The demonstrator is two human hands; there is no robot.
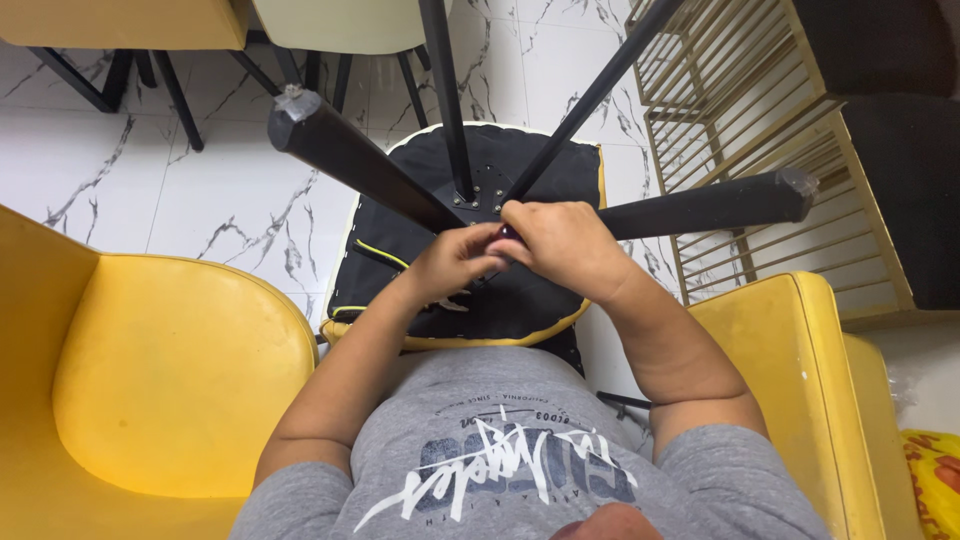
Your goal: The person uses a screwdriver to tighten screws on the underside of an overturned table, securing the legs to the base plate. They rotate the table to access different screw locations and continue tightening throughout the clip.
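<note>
Yellow chair [170, 370], far left: its moulded seat faces up beside your left arm, untouched.

Thick black leg [350, 160], upper left: it slants up toward you from the centre of the upturned chair, capped by a grey foot at its raised end.

Upturned chair [400, 270], centre: it lies seat-down in front of you on the white marbled floor [200, 190], its black underside with yellow piping facing up. Four black legs fan out from a small metal plate [478, 203] at the middle of that underside.

Your left hand [455, 262]: it rests low on the black underside, just beneath the plate, fingers curled in toward the right hand. You cannot tell whether it pinches anything.

Small dark red object [507, 232]: it shows only as a sliver between your two hands, just below the plate; its kind cannot be made out.

Your right hand [560, 245]: it is closed in a fist over the dark red object, knuckles up, touching your left fingertips and lying right beside the foot of the right-hand leg.

Second thick leg [710, 205], right: it runs nearly level from behind your right hand toward the gold wire rack [760, 130].

Second yellow seat [800, 380], lower right: it stands beside your right forearm.
</note>
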